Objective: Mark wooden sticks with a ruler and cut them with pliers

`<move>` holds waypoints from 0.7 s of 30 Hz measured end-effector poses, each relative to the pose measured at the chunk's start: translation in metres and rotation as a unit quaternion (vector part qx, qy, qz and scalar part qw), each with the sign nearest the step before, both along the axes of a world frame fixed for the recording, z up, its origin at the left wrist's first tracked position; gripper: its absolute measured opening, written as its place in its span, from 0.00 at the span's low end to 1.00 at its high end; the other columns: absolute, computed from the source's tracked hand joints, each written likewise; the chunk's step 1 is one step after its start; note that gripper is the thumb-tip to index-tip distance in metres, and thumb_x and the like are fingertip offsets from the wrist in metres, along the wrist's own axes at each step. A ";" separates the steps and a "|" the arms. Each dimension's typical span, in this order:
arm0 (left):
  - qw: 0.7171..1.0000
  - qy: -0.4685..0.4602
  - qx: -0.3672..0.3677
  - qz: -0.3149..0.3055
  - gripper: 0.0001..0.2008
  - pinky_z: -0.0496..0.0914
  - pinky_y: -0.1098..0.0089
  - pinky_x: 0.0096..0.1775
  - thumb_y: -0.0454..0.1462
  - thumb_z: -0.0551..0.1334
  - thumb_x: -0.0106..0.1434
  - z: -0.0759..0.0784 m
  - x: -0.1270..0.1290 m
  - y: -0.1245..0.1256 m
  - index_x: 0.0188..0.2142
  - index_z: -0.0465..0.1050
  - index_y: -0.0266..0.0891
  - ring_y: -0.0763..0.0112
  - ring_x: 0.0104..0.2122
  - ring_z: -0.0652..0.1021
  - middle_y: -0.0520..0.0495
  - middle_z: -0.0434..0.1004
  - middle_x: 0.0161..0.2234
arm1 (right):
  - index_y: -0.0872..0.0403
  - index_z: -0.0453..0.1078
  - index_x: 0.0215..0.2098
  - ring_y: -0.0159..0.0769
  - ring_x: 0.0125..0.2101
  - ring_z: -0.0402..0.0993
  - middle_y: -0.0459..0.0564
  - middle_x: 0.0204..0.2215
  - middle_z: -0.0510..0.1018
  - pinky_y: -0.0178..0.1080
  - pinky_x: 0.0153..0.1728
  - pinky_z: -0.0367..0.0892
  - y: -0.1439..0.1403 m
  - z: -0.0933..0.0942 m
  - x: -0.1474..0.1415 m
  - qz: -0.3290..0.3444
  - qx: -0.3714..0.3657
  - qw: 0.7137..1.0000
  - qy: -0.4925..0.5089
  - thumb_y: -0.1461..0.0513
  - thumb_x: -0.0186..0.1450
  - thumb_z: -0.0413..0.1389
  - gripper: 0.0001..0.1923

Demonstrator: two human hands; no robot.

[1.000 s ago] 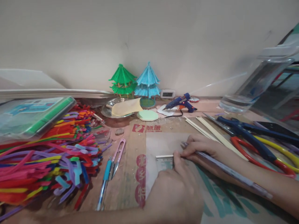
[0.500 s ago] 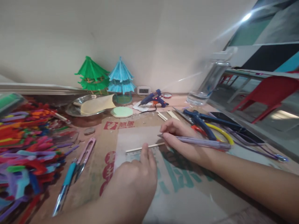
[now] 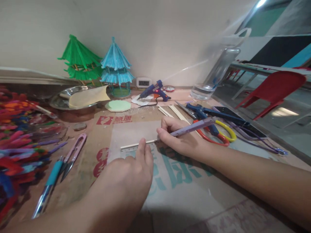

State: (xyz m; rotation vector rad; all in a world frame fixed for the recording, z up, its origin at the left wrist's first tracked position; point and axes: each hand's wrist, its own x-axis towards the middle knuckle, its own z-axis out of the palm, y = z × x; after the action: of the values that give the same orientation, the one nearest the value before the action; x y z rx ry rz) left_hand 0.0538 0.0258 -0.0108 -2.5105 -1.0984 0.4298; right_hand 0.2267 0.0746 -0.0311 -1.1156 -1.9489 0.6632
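A thin pale wooden stick [image 3: 131, 145] lies along a clear ruler [image 3: 128, 149] on the sheet-covered work surface [image 3: 184, 200]. My left hand [image 3: 127, 170] presses its extended fingertips down on the stick and ruler, the other fingers curled. Wrapped round a purple pencil [image 3: 190, 127], my right hand [image 3: 178, 137] rests at the stick's right end. The pencil's point is at or very near the stick; the exact contact is hard to make out. The ruler's right part is hidden by my hands.
Colourful pipe cleaners [image 3: 14, 152], a teal pen [image 3: 50, 184] and pink thread snips [image 3: 75, 153] lie left. Behind stand green [image 3: 80, 60] and blue [image 3: 115, 66] pavilion models, a metal bowl [image 3: 57, 105] and a glue gun [image 3: 155, 91]. Scissors [image 3: 224, 139], pliers [image 3: 213, 127] and a phone [image 3: 255, 131] lie right.
The view has shifted, so the scene sits higher and further left. The pencil's back end now points more upward. My left hand still pins the stick and ruler.
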 end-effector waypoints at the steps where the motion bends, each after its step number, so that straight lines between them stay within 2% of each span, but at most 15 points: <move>1: 1.000 0.000 -0.005 0.005 0.34 0.73 0.68 0.17 0.20 0.52 0.52 -0.001 0.000 0.000 0.60 0.64 0.32 0.62 0.21 0.81 0.25 0.65 0.57 | 0.50 0.52 0.23 0.27 0.18 0.58 0.39 0.17 0.62 0.31 0.20 0.52 0.000 0.000 0.000 0.001 0.002 1.000 -0.003 0.58 0.64 0.48 0.13; 4: 0.999 -0.039 -0.003 0.002 0.32 0.73 0.68 0.19 0.21 0.51 0.54 -0.008 -0.007 0.001 0.59 0.65 0.31 0.62 0.22 0.81 0.24 0.70 0.55 | 0.50 0.53 0.23 0.27 0.18 0.58 0.40 0.17 0.62 0.32 0.21 0.52 0.002 -0.001 0.000 0.008 0.020 1.000 -0.012 0.59 0.64 0.48 0.13; 6: 0.995 -0.098 0.030 -0.008 0.31 0.75 0.67 0.27 0.22 0.51 0.55 -0.017 -0.016 0.001 0.59 0.66 0.32 0.61 0.30 0.83 0.27 0.75 0.52 | 0.50 0.53 0.23 0.27 0.18 0.57 0.40 0.17 0.62 0.32 0.21 0.52 0.002 -0.001 0.000 0.009 0.029 0.999 -0.023 0.59 0.64 0.49 0.13; 8: 0.991 -0.125 0.046 -0.011 0.30 0.76 0.64 0.35 0.21 0.50 0.56 -0.027 -0.027 0.002 0.58 0.67 0.33 0.59 0.38 0.82 0.29 0.76 0.52 | 0.51 0.53 0.23 0.27 0.19 0.58 0.40 0.17 0.63 0.32 0.21 0.52 0.003 0.000 0.000 0.009 0.030 0.999 -0.031 0.59 0.64 0.49 0.13; 10: 0.990 -0.133 0.046 -0.010 0.30 0.75 0.62 0.39 0.21 0.49 0.57 -0.035 -0.034 0.002 0.58 0.67 0.33 0.58 0.41 0.82 0.30 0.75 0.53 | 0.51 0.53 0.23 0.27 0.19 0.58 0.40 0.17 0.63 0.32 0.22 0.52 0.003 0.000 0.000 0.009 0.036 0.999 -0.038 0.59 0.64 0.49 0.13; 13: 0.988 -0.148 0.044 -0.012 0.29 0.75 0.61 0.40 0.22 0.48 0.58 -0.039 -0.039 0.002 0.58 0.66 0.32 0.57 0.43 0.81 0.29 0.73 0.54 | 0.51 0.53 0.23 0.27 0.18 0.57 0.40 0.17 0.62 0.32 0.21 0.52 0.003 0.001 0.001 0.009 0.052 0.997 -0.049 0.59 0.64 0.48 0.13; 21: 0.984 -0.172 0.039 -0.013 0.28 0.75 0.60 0.40 0.24 0.50 0.59 -0.040 -0.037 0.003 0.58 0.67 0.34 0.57 0.42 0.81 0.31 0.74 0.54 | 0.51 0.54 0.24 0.27 0.19 0.58 0.40 0.17 0.63 0.32 0.22 0.51 0.000 0.002 0.001 0.015 0.068 0.996 -0.064 0.59 0.65 0.48 0.13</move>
State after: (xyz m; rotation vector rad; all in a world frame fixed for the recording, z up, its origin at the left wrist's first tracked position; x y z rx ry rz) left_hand 0.0164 0.0288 -0.0504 -2.5861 -1.1759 -0.0587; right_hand 0.2273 0.0742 -0.0294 -1.0676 -2.0896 0.4765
